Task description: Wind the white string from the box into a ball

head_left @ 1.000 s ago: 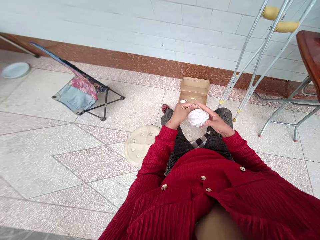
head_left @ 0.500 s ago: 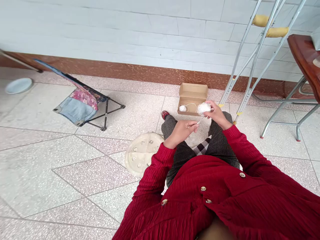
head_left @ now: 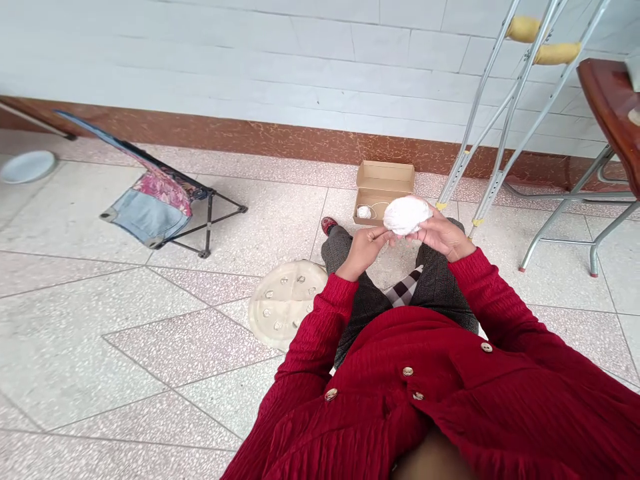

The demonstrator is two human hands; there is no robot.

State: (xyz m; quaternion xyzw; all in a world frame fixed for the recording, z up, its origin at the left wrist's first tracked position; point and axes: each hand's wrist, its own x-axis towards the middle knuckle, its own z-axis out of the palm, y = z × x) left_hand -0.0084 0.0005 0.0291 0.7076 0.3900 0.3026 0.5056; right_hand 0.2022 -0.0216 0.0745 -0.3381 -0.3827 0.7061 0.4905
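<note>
A rounded, soft white yarn piece [head_left: 407, 215] is held up in front of my knees. My right hand [head_left: 443, 237] grips it from the right, with the thumb on the near side and the other fingers partly behind it. At its lower left edge, my left hand [head_left: 367, 249] is closed in a pinch; what lies between those fingertips is too small to make out clearly. Beyond the hands, an open cardboard box [head_left: 385, 175] on the floor holds a small white yarn ball [head_left: 364, 212]. A loose yarn strand [head_left: 381, 203] runs through the box towards the piece.
A round beige stool top [head_left: 280, 300] stands by my left leg. Further left is a folding fabric chair [head_left: 160, 207], then a pale basin [head_left: 29, 167]. Metal crutches [head_left: 500, 153] lean on the wall at right, near a brown metal-legged chair [head_left: 607, 107].
The white piece has turned its broad side up and looks larger. My left hand has come closer to its edge; the thin white bit between the hands is no longer visible.
</note>
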